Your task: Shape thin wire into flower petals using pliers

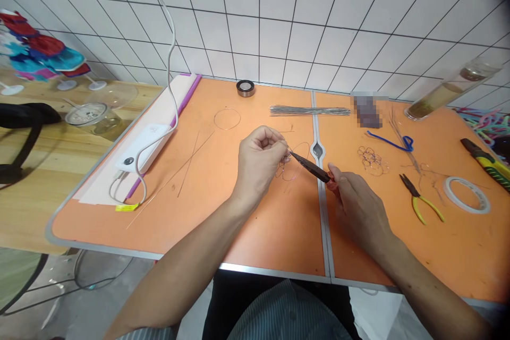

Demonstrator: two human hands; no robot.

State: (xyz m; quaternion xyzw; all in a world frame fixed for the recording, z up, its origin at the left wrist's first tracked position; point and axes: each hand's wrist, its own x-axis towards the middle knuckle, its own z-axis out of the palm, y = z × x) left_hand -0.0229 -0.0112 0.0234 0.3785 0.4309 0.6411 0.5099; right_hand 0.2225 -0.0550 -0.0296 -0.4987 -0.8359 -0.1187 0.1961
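Over the middle of the orange table (pixel 274 223), my left hand (pixel 261 162) pinches a thin wire piece (pixel 283 170) bent into loops. Wrapped round the red handles of long-nosed pliers (pixel 313 167) is my right hand (pixel 358 202). The pliers' dark tips meet the wire right at my left fingertips; whether the jaws bite on it is too small to tell. A thin curve of wire arches above the jaws. To the right of the pliers lies a separate wire flower shape (pixel 372 160) with several loops.
A bundle of straight wires (pixel 309 110) lies at the back, near a roll of tape (pixel 245 88). Yellow-handled pliers (pixel 418 199), a white ring spool (pixel 467 195) and a blue twisted wire (pixel 388 141) lie right. A white power strip (pixel 145 146) with its cord is left.
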